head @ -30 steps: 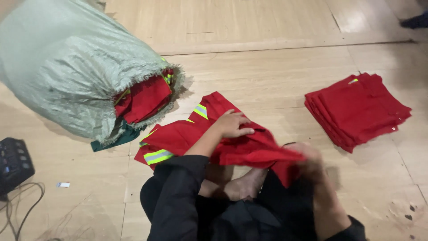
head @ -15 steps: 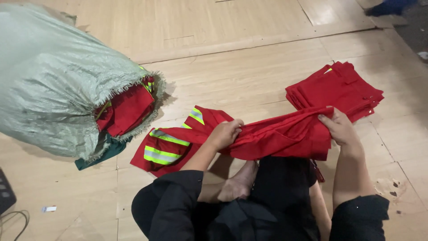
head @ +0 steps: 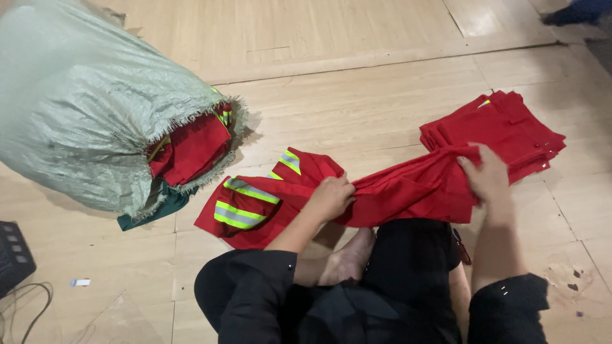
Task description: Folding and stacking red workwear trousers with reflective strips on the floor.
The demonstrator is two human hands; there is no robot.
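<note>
at the far left a dark device with a cable lies at the edge of the wooden floor, and beside it a large grey-green sack lies on its side, its frayed mouth showing more red cloth packed inside. just right of the sack a red garment with yellow and silver stripes is spread on the floor; it is no longer being pressed down, as it was a second ago. the left hand is now closed around one end of a folded red garment, which is held stretched out above the lap, and the right hand is clamped on the other end. compared with half a second ago, that right end has been carried further to the right, so that it now overlaps the near edge of the stack of folded red garments. the fold thus appears finished and the piece seems to be on its way to the stack, though it is not yet released.
</note>
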